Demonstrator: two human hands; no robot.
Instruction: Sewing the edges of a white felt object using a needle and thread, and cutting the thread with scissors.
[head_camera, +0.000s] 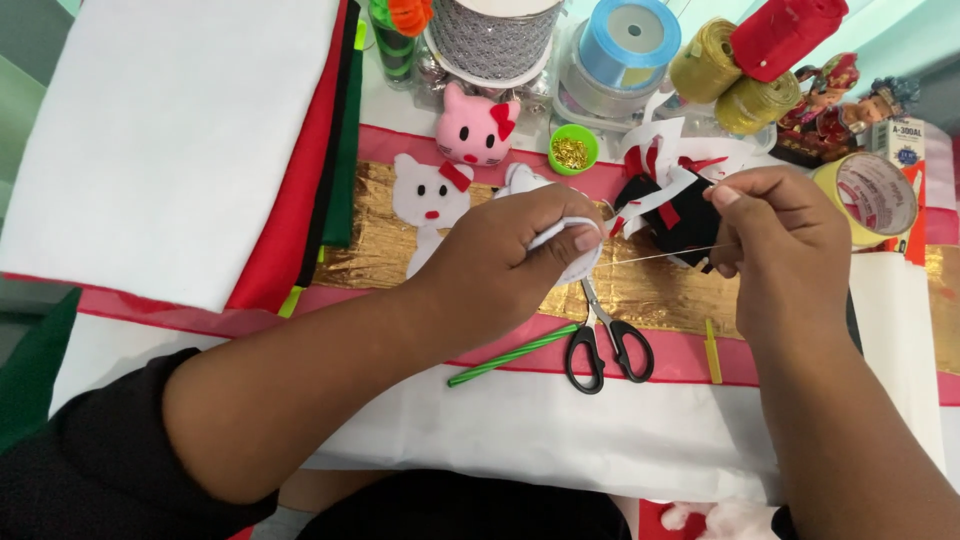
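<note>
White felt piece pinched in left hand, thumb clenched over edge, above gold cloth. Thin thread stretched tight from felt to right hand, fingers closed on thread end; needle not visible, cannot tell. Just under grip: black scissors; green stick beside. Behind right hand: scrap pile. Risks, as judgement: too strong pull may snap thread or pucker felt; loose thread may catch on scraps; hidden needle may prick thumb.
</note>
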